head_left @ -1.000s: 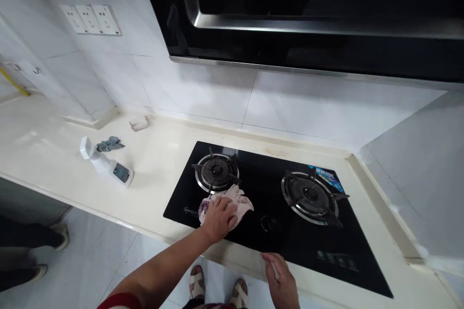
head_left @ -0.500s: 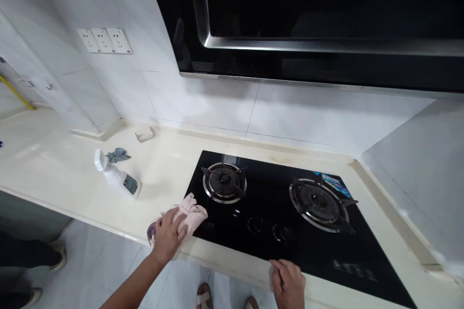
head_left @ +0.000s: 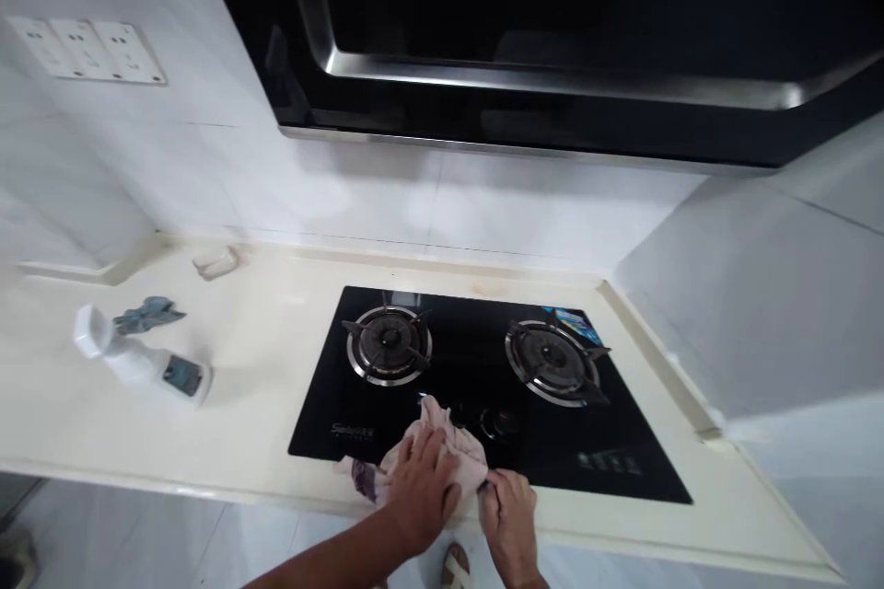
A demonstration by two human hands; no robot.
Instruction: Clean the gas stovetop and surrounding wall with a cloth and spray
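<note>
1. The pale pink cloth (head_left: 464,444) lies bunched at lower centre, across the front edge of the black hob (head_left: 462,322), its purple-patterned end on the cream counter (head_left: 269,340).
2. The left hand (head_left: 421,488) has hold of the cloth from above, fingers bent loosely over it and slightly apart. A flatter palm would probably spread the pressure more evenly.
3. The right hand (head_left: 509,515) is at the cloth's right corner, fingers curled in at the counter's front edge; whether they pinch the cloth, I cannot tell. Folding loose ends under should make for a neater pass.
4. Just beyond the cloth is a control knob (head_left: 501,424); going around it gently seems wise.
5. Farther up, the left burner (head_left: 389,340) and right burner (head_left: 554,359) carry pronged supports that could snag fabric.
6. At left, a white spray bottle (head_left: 138,363) lies near a grey-blue rag (head_left: 148,315), well apart from both hands.
</note>
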